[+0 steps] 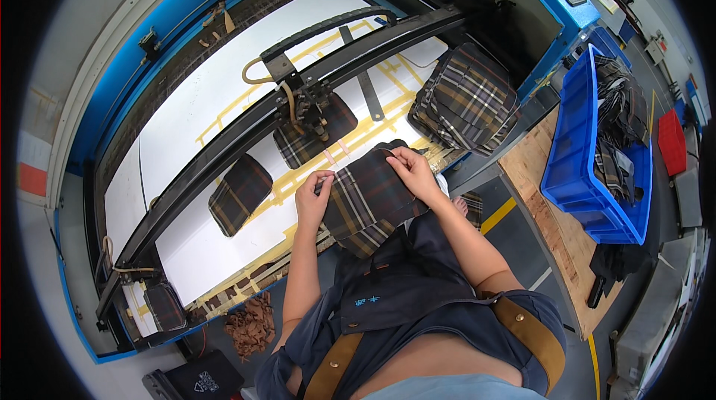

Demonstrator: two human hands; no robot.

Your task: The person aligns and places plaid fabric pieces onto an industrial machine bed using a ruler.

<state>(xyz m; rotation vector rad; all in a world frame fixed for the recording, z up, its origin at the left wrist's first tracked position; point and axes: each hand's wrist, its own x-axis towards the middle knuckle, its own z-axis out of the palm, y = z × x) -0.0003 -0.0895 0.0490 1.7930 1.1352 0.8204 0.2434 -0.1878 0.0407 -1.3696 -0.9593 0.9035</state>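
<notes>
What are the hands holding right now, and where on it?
Both hands grip one plaid fabric piece at its top edge: the left hand pinches the upper left corner, the right hand the upper right edge. The rest hangs toward the person.

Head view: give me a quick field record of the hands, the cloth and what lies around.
left hand: pinching left edge of plaid cloth piece
right hand: gripping the piece's top right edge
machine bed: white, two plaid pieces lying flat
plaid stack: on bed's right end
blue crate: right, holds plaid pieces
scraps: brown, below the bed
</notes>
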